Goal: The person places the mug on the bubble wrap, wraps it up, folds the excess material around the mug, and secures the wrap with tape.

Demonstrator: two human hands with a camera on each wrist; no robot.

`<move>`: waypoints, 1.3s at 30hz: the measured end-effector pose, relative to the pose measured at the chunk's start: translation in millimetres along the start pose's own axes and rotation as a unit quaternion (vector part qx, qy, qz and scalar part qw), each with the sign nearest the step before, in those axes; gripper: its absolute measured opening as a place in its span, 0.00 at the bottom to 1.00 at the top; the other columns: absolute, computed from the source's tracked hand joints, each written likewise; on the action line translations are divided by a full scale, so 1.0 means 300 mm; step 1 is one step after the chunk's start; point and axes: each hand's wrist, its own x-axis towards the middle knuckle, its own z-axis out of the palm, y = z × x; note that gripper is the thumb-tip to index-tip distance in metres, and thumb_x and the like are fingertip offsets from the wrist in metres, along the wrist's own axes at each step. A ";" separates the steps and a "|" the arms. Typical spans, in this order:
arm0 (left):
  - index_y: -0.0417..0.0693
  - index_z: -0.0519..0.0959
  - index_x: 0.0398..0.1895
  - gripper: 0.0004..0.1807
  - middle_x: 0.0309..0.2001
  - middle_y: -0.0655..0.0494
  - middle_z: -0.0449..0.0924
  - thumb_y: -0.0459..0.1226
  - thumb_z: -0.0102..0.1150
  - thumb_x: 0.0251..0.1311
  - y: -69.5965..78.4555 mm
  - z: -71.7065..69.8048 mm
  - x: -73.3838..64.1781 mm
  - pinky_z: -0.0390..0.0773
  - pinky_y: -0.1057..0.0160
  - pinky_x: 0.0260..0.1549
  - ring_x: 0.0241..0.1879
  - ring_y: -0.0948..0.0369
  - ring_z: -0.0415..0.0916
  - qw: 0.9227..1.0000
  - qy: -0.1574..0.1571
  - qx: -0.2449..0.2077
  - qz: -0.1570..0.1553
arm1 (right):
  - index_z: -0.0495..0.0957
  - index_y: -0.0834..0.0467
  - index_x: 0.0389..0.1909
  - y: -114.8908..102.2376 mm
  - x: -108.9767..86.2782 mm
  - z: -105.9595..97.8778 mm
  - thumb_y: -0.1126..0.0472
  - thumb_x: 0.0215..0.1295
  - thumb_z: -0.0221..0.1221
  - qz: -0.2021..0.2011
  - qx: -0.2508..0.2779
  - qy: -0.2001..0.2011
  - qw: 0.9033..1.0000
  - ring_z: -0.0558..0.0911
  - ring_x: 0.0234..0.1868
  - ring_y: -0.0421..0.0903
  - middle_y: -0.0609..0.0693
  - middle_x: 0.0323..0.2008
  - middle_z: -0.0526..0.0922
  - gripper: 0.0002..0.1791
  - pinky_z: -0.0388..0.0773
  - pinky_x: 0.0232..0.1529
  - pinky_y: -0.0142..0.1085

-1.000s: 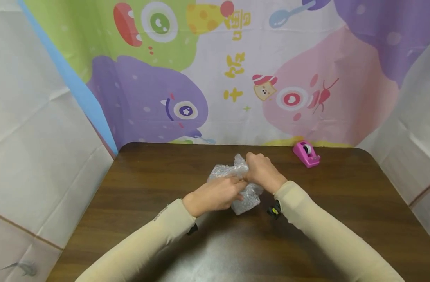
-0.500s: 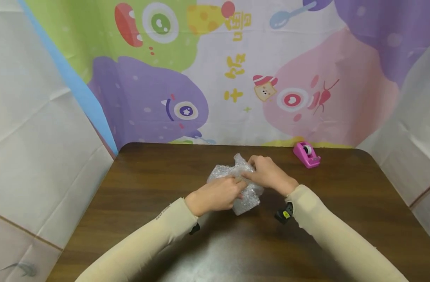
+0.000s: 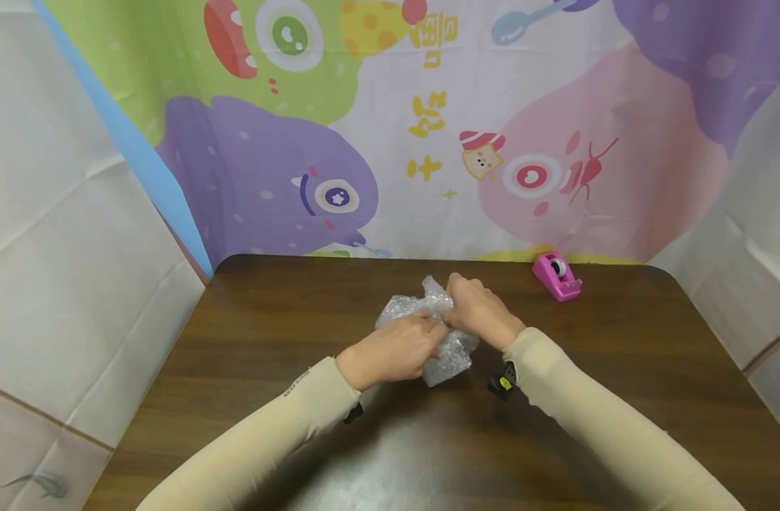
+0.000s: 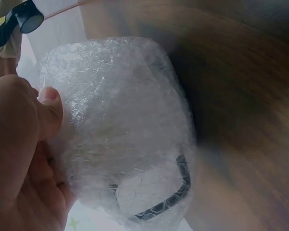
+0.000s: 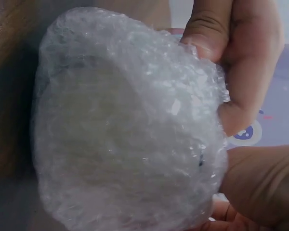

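Note:
A bundle of clear bubble wrap (image 3: 452,363) stands on the table between my two hands. Through the wrap (image 4: 120,110) in the left wrist view I see something pale with a dark curved strip low on it; its kind cannot be told. My left hand (image 3: 394,349) holds the bundle's top from the left, fingers bent over gathered wrap. From the right, my right hand (image 3: 479,309) pinches the gathered wrap beside a loose end that sticks up. In the right wrist view the wrap (image 5: 120,125) covers a pale rounded shape, and fingers grip its edge.
A pink tape dispenser (image 3: 558,277) with a roll in it stands at the back right of the dark wooden table (image 3: 268,319). Behind the table hangs a cartoon-printed cloth (image 3: 421,213). Pale walls or sheets (image 3: 77,270) close off both sides.
My right hand shifted a little to the right along the wrap, then came back in toward the left hand. The left hand and the bundle stay almost in place.

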 end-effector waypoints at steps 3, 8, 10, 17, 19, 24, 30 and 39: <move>0.46 0.76 0.43 0.08 0.32 0.60 0.84 0.37 0.65 0.66 0.001 -0.009 0.007 0.78 0.58 0.62 0.45 0.56 0.84 1.000 -0.022 -0.009 -0.017 | 0.73 0.62 0.46 0.006 -0.008 0.004 0.62 0.60 0.67 -0.014 0.009 0.006 1.000 0.79 0.29 0.50 0.56 0.33 0.81 0.17 0.76 0.26 0.39; 0.47 0.78 0.49 0.13 0.36 0.61 0.88 0.37 0.67 0.63 0.004 -0.022 0.021 0.72 0.57 0.69 0.55 0.54 0.84 0.998 -0.059 -0.013 -0.035 | 0.76 0.67 0.49 0.033 -0.038 0.007 0.57 0.67 0.67 -0.077 0.032 0.032 0.996 0.78 0.29 0.48 0.58 0.35 0.84 0.19 0.79 0.31 0.41; 0.47 0.78 0.50 0.14 0.37 0.60 0.89 0.37 0.67 0.63 0.005 -0.023 0.024 0.69 0.56 0.72 0.56 0.53 0.83 0.997 -0.066 -0.014 -0.037 | 0.77 0.69 0.54 0.045 -0.052 0.007 0.55 0.69 0.65 -0.094 0.033 0.038 0.994 0.80 0.33 0.49 0.61 0.41 0.86 0.23 0.81 0.37 0.44; 0.49 0.80 0.49 0.12 0.38 0.61 0.89 0.39 0.66 0.65 0.005 -0.023 0.031 0.73 0.57 0.68 0.57 0.53 0.83 0.995 -0.088 -0.017 -0.051 | 0.72 0.70 0.65 0.074 -0.092 0.016 0.55 0.74 0.61 -0.127 0.043 0.056 0.989 0.86 0.47 0.56 0.68 0.55 0.84 0.28 0.83 0.49 0.53; 0.49 0.80 0.50 0.12 0.40 0.61 0.89 0.39 0.66 0.66 0.003 -0.025 0.032 0.75 0.57 0.67 0.60 0.52 0.81 0.993 -0.098 -0.020 -0.056 | 0.72 0.71 0.65 0.079 -0.099 0.016 0.55 0.74 0.61 -0.134 0.051 0.062 0.988 0.86 0.42 0.54 0.67 0.52 0.85 0.28 0.83 0.46 0.52; 0.50 0.81 0.50 0.12 0.42 0.63 0.89 0.37 0.67 0.65 -0.005 -0.036 0.032 0.81 0.57 0.60 0.60 0.53 0.81 0.991 -0.116 -0.026 -0.054 | 0.72 0.70 0.66 0.097 -0.115 0.005 0.55 0.74 0.61 -0.150 0.057 0.055 0.986 0.83 0.33 0.46 0.65 0.51 0.86 0.28 0.84 0.45 0.49; 0.50 0.81 0.51 0.12 0.41 0.63 0.89 0.37 0.66 0.65 -0.012 -0.037 0.036 0.85 0.58 0.50 0.54 0.56 0.83 0.991 -0.124 -0.029 -0.048 | 0.73 0.69 0.66 0.142 -0.142 -0.016 0.51 0.74 0.61 -0.168 0.047 0.054 0.983 0.87 0.52 0.57 0.66 0.58 0.83 0.30 0.83 0.55 0.55; 0.52 0.81 0.45 0.10 0.37 0.64 0.87 0.37 0.68 0.62 -0.013 -0.034 0.027 0.84 0.61 0.38 0.43 0.59 0.82 0.991 -0.117 -0.028 -0.052 | 0.71 0.67 0.69 0.238 -0.175 -0.037 0.43 0.69 0.64 -0.194 -0.046 0.102 0.974 0.80 0.64 0.62 0.66 0.65 0.78 0.39 0.76 0.65 0.57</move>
